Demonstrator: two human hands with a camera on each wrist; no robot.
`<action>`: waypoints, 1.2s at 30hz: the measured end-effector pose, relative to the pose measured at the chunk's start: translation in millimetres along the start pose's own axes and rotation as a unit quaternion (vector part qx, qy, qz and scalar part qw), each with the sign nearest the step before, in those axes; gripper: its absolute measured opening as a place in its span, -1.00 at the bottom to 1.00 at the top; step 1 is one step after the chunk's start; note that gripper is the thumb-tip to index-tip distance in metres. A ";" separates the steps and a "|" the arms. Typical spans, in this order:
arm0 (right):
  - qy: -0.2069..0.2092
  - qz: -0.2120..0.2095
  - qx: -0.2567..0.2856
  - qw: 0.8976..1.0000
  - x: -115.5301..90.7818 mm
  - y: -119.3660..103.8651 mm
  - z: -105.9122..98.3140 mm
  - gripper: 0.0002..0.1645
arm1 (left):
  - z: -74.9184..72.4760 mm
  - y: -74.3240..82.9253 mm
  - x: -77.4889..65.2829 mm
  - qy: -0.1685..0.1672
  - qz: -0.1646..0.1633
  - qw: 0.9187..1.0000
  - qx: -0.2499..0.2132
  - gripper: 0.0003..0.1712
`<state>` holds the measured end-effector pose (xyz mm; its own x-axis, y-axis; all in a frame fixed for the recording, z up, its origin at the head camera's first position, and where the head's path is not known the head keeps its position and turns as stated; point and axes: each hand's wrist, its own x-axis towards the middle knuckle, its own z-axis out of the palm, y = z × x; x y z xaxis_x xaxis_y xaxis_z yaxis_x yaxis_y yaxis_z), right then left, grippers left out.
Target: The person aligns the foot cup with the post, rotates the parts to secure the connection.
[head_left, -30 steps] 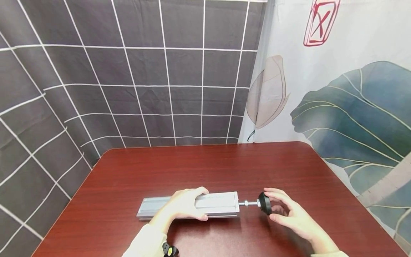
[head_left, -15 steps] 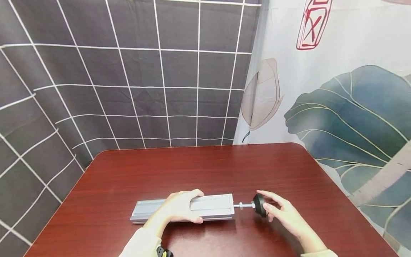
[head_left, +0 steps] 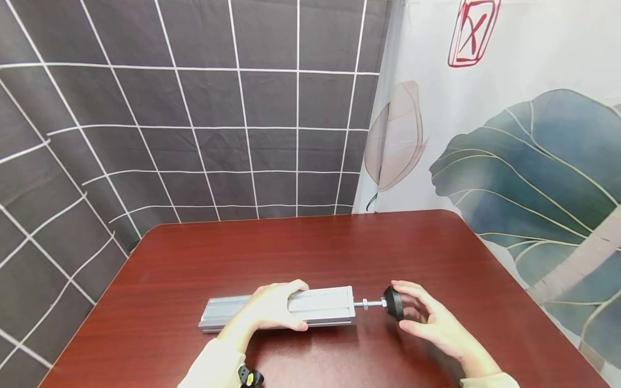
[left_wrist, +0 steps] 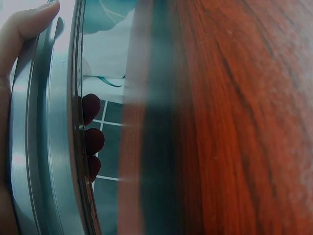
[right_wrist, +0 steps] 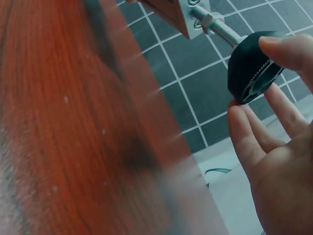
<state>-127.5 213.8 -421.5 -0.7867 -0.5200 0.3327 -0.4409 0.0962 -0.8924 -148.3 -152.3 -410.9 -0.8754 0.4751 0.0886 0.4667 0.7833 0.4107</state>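
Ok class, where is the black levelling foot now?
In the head view, the black levelling foot is low, right of centre, on the end of the threaded rod, between the aluminium profile and the right hand.

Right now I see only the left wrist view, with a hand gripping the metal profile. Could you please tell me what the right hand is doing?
Observer: The right hand holds a black foot at its rim, between thumb and fingers.
Operator: Thank you. Is this foot connected with the profile?
Observer: Yes, a threaded rod links it to one end of the metal profile.
Operator: Is something mounted on the rod?
Observer: Yes, a nut sits on it, nearer the profile in the right wrist view.
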 end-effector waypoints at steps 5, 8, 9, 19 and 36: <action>0.022 0.027 -0.016 0.999 1.3 -3.5 1.6 -0.30 | -1.2 2.1 -2.0 0.001 -0.002 1.000 -0.004 -0.20; 0.035 0.038 -0.025 0.998 1.4 -3.4 2.1 -0.33 | -1.0 3.3 -2.0 0.000 -0.003 1.000 -0.005 -0.20; 0.039 0.038 -0.025 0.998 1.7 -3.4 2.4 -0.34 | -0.6 3.4 -1.5 0.000 -0.002 1.000 -0.004 -0.19; 0.058 0.065 -0.035 0.996 4.1 -1.1 4.8 -0.50 | 2.3 2.2 -0.6 0.000 -0.002 1.000 -0.002 -0.20; 0.065 0.021 -0.024 0.997 3.6 -2.1 5.8 -0.35 | 1.2 2.2 -2.1 0.000 -0.006 1.000 -0.005 -0.21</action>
<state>-126.9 206.8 -420.2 -0.8530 -0.4001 0.3351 -0.4240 0.1569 -0.8920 -145.3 -151.1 -411.3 -0.8812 0.4652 0.0842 0.4546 0.7850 0.4208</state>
